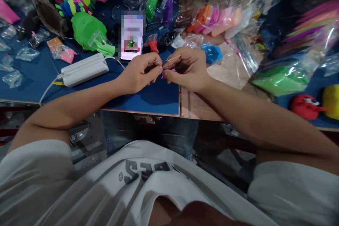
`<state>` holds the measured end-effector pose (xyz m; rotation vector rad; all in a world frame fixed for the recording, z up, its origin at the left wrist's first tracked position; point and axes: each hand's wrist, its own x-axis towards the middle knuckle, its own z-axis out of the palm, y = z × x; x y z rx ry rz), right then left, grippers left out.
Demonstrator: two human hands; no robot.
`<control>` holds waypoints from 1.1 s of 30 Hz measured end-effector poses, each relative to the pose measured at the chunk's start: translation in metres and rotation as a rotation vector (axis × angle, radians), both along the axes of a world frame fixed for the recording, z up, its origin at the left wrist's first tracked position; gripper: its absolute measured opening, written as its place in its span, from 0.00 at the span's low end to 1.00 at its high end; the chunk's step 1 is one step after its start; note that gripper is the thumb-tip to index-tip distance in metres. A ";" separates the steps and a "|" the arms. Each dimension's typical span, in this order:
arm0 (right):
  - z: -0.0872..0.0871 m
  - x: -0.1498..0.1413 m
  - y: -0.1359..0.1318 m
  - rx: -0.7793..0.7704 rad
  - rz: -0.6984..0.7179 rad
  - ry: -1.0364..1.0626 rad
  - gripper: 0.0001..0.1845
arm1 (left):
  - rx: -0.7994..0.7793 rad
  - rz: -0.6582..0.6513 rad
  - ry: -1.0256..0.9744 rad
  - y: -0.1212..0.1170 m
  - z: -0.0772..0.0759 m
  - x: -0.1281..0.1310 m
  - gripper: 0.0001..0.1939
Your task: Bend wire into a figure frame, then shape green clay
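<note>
Pinch grips at both stations: your left hand (139, 74) and your right hand (189, 67) each have thumb and fingers closed on thin wire (174, 57), fingertips meeting or nearly so. Note the axis: the wire runs roughly side to side, across your front, its right-hand length rising slightly away from you. More of it shows at your right hand, under the index finger, than at your left. A small pink piece (163, 76) sits low at the meeting point, on your side of the wire; you have it partly covered, and whether it is held or merely touched cannot be told. Both lie above the near edge of the blue tabletop (161, 102), close to its seam with the wooden board (198, 107).

Count: two hands; wire strands not countable, since your fingers hide the joins; pink pieces likewise uncertain. Beyond your left hand, one lit phone (131, 39); left of it, one white power block (84, 69) and one large green oval (87, 30). Beyond your right hand, one blue packet (212, 53). At far right, one red figure (305, 107) and one yellow object (331, 101), cut by the frame.
</note>
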<state>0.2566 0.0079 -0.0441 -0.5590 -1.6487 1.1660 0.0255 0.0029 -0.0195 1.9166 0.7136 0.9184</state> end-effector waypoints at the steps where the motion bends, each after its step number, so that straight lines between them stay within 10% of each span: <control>1: -0.001 -0.001 0.000 0.014 -0.024 0.007 0.16 | -0.031 -0.010 -0.023 0.000 0.000 0.001 0.12; 23: 0.003 -0.007 -0.013 -0.010 -0.200 -0.087 0.14 | -0.288 -0.014 -0.073 0.003 0.005 -0.001 0.19; 33: 0.006 -0.003 -0.009 -0.071 -0.137 -0.114 0.21 | -0.096 0.049 0.036 0.000 0.009 -0.005 0.24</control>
